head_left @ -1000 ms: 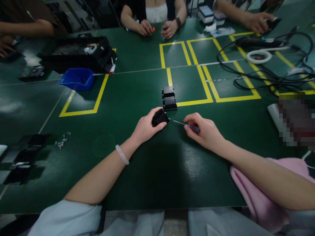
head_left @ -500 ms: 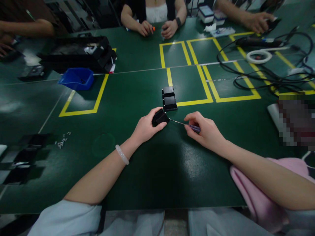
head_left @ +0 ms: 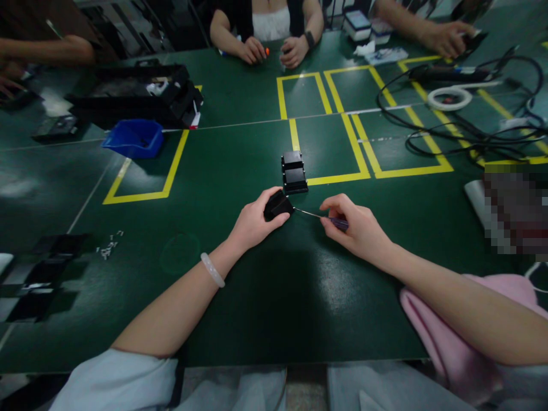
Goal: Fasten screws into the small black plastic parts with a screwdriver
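Observation:
My left hand (head_left: pixel 257 220) is closed around a small black box (head_left: pixel 279 206), thumb along its near side and fingers on the far side. In my right hand (head_left: pixel 353 225) is a screwdriver (head_left: pixel 338 222), its handle pinched between thumb and fingers. The thin metal shaft points left, and its tip meets a small shiny screw at the box's right edge. Just beyond the held box, two similar black boxes (head_left: pixel 294 171) with small screws along their sides lie in a row on the green table (head_left: pixel 257 319).
Loose screws (head_left: pixel 109 245) and several dark flat parts (head_left: pixel 38 279) lie at left. Behind them stand a blue bin (head_left: pixel 135 140) and black trays (head_left: pixel 132 94). Cables (head_left: pixel 462 125) sprawl at right, above a pink cloth (head_left: pixel 454 331). Co-workers' hands (head_left: pixel 274 51) rest across the table.

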A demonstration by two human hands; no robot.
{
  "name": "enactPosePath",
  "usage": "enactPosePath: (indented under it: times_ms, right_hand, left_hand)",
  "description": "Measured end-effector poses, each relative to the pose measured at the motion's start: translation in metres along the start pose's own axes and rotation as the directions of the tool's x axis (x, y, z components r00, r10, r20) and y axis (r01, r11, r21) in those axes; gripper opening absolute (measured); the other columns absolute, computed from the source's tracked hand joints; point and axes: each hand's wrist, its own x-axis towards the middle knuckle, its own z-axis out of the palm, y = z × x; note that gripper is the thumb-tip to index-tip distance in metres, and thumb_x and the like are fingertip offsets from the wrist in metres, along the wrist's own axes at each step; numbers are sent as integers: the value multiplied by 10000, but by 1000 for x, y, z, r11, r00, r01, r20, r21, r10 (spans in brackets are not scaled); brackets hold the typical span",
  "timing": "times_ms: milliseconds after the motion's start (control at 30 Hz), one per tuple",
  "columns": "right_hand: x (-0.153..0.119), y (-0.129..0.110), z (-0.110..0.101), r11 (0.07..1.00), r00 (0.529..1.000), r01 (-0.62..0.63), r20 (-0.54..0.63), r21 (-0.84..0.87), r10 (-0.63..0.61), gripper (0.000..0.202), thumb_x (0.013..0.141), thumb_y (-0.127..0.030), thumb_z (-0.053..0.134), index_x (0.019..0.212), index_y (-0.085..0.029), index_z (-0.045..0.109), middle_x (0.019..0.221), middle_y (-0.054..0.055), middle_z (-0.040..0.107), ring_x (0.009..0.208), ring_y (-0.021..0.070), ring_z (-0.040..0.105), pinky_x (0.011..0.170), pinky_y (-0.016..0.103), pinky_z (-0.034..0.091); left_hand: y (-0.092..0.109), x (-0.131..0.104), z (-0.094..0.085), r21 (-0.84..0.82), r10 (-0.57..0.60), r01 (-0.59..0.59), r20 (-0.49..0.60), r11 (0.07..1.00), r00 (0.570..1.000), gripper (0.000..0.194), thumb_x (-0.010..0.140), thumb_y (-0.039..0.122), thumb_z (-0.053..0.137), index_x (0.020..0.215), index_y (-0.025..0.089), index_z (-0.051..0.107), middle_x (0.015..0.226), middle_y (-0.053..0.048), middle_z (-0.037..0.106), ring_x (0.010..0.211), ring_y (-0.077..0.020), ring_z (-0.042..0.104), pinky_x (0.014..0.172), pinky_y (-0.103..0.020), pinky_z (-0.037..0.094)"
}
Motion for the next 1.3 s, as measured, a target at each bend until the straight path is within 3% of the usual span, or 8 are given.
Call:
enactPosePath:
  times_ms: [200,467,1033,1300]
  right_hand:
    - [1,0,-1,999,999,-39,-2,25,39,105,954,-262,501,1038,-203,523,640,-63,535,536,109,532,567,237,393]
    - [1,0,0,1000,1000,-25,-9,8,25,142,903,-243,551,1038,-203,529,724,-31,584,613,128,586,609,249,425]
    - [1,-1,-2,997,997,-72,41,29,71,113,940,-288,518,1034,-227,512,652,-56,559,552,122,547,593,248,403]
    - [1,0,0,1000,1000,-25,1,-9,25,145,905,-257,547,1043,-218,525,708,-37,584,598,130,587,604,248,418]
  left_hand:
    - [0,0,0,14,-1,1,-4,1000,1000,636,876,488,631,1434,227,470,1214,-81,687,1048,-276,687,886,-386,541]
    - [0,0,0,8,0,0,-7,1000,1000,631,877,489,627,1428,225,471,1206,-83,687,1041,-274,689,880,-382,543]
    - [0,0,0,-6,5,-4,4,1000,1000,638,885,518,612,1436,233,463,1220,-80,678,1052,-264,681,886,-372,548]
    - [0,1,1,7,-10,10,-6,1000,1000,635,874,506,626,1426,233,476,1183,-76,692,1004,-265,692,856,-368,542]
